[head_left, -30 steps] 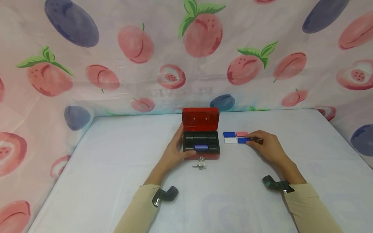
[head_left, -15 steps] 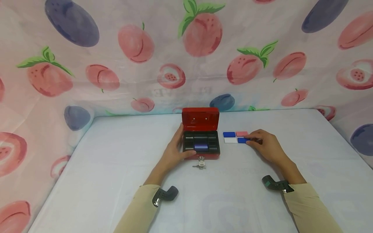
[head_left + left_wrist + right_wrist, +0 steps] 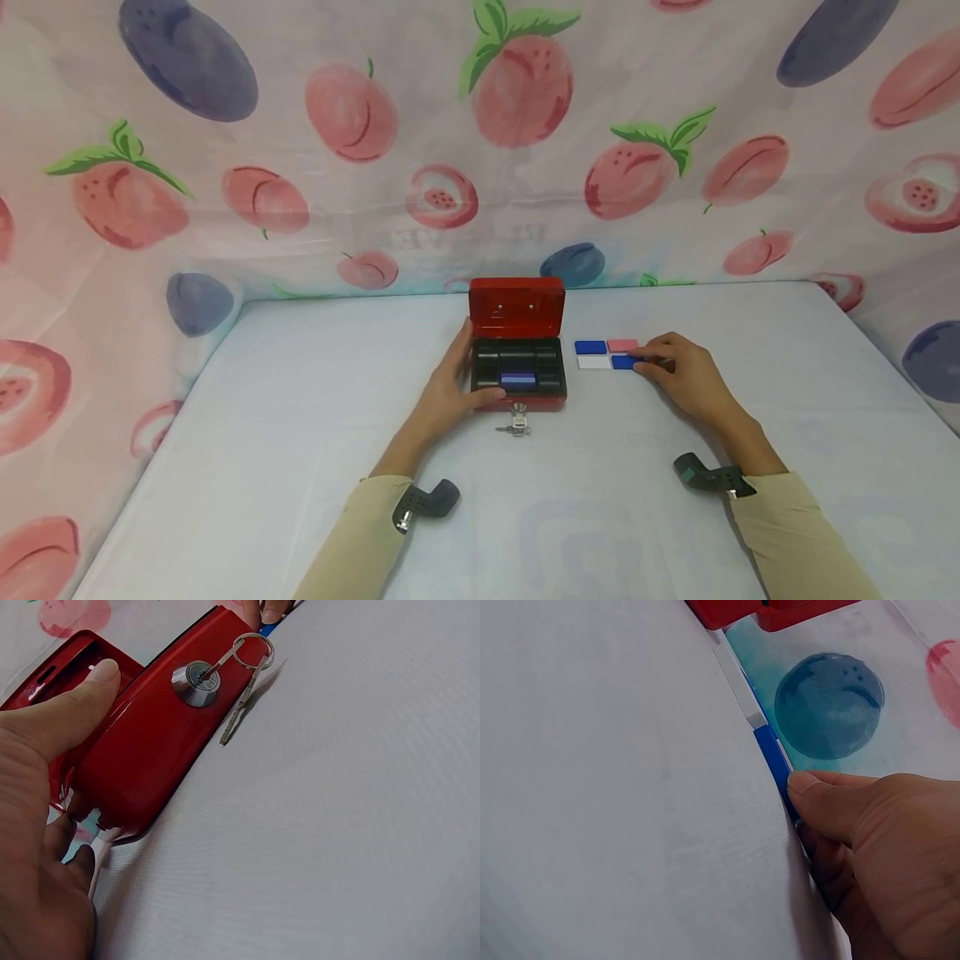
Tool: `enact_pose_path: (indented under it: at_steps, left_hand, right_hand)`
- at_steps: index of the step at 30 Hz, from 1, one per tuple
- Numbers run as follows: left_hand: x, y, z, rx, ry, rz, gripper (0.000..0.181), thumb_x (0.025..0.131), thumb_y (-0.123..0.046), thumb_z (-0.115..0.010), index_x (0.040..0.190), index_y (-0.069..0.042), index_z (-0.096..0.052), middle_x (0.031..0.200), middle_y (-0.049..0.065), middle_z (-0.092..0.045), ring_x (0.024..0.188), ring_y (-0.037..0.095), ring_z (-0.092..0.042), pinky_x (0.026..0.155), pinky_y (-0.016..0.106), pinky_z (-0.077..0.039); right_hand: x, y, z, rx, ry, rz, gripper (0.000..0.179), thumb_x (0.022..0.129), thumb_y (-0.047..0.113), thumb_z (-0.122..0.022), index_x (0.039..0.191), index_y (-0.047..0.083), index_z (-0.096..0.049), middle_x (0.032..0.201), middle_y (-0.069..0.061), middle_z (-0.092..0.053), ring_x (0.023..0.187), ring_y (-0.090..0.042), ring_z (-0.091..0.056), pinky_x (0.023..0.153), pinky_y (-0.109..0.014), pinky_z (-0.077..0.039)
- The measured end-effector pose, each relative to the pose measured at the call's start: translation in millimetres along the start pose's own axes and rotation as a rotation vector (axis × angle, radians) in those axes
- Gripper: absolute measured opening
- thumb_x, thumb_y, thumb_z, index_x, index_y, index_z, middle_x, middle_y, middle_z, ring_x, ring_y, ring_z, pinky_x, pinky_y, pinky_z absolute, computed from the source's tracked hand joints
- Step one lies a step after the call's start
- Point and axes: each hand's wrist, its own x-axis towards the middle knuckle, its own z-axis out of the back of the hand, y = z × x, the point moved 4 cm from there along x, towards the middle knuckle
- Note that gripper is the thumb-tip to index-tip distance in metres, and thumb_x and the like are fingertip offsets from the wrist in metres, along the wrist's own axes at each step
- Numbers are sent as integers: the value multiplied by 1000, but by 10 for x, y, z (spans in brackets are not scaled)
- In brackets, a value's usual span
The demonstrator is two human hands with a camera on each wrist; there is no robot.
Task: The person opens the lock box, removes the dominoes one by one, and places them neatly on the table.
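A red cash box (image 3: 525, 403) stands on the table with its lid raised and a black compartment tray inside. My left hand (image 3: 444, 392) grips its left side, thumb over the front rim; in the left wrist view the fingers reach round the end. A purple-blue block (image 3: 517, 378) lies in the front middle compartment. To the right of the box, my right hand (image 3: 688, 377) pinches the right end of a blue rectangular block (image 3: 623, 362) between thumb and finger. The block sits level with its neighbours, and the fingertips hide its end.
Beside the held block lie a white block (image 3: 594, 362), another blue block (image 3: 590, 347) and a pink block (image 3: 621, 344), forming two rows. A key (image 3: 236, 712) on a ring hangs from the box's front lock (image 3: 196, 682). Behind the table hangs a fruit-print cloth (image 3: 300, 225).
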Motion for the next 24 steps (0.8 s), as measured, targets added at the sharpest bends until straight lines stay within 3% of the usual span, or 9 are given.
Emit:
enact_pose_path:
  at_steps: [24]
  left_hand:
    - [5,-12,11,-8,1,-7,105,76,-33,-80,153,-39,-8,156,-19,-14,141,8,-16,110,40,-28]
  right_hand:
    - [8,1,10,-5,7,1,24,87,9,-70,110,4,-72,99,-10,-58,83,-25,-53,73,-41,-48]
